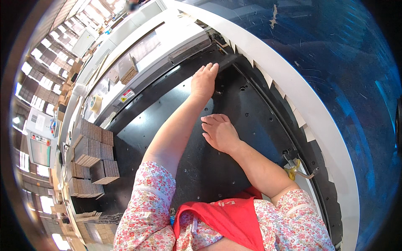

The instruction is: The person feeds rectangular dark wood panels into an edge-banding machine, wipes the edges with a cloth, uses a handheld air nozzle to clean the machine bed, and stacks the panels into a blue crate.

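My left hand reaches out to the far part of a black metal table dotted with small holes. Its fingers are partly apart, close to a dark bar along the far edge; whether they touch it I cannot tell. Nearer to me, my right hand is over the middle of the table, palm down, fingers stretched to the left and holding nothing visible. Whether it rests on the surface is unclear. Both sleeves are floral, and a red apron shows below.
Stacked brown board blocks stand at the table's left. Behind them runs a white machine bearing a tape roll. A white curved rim with a large blue panel bounds the right. A metal lever with yellow wrapping juts near my right forearm.
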Demonstrator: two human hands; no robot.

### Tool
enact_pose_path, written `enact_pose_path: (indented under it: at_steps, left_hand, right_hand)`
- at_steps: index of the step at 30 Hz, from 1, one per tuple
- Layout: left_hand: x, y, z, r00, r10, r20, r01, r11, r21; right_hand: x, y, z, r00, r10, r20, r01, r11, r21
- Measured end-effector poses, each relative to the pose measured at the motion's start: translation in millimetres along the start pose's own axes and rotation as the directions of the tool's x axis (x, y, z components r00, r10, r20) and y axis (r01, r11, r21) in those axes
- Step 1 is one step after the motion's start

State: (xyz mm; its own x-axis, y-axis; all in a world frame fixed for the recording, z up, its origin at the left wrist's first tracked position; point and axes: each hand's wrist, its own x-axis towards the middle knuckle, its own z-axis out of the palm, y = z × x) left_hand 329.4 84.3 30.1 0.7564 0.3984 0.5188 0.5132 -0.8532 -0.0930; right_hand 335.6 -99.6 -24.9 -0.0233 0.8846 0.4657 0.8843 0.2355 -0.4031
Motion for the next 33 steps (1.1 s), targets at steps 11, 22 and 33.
enact_pose_path:
  at_steps: [11, 22, 33]
  left_hand:
    - [-13, 6, -8, 0.989, 0.119, 0.088, -0.135, 0.966, 0.218]
    - [-26, -2, -8, 0.992, 0.117, 0.055, -0.125, 0.973, 0.193]
    - [-26, -53, -14, 0.756, -0.653, 0.053, 0.493, 0.514, -0.702]
  right_hand:
    - [1, -1, -1, 0.999, 0.016, 0.047, -0.015, 1.0, -0.022]
    - [4, -4, -7, 0.99, 0.051, 0.128, -0.048, 0.998, -0.029]
    - [7, -10, -9, 0.989, 0.08, 0.123, -0.09, 0.993, 0.077]
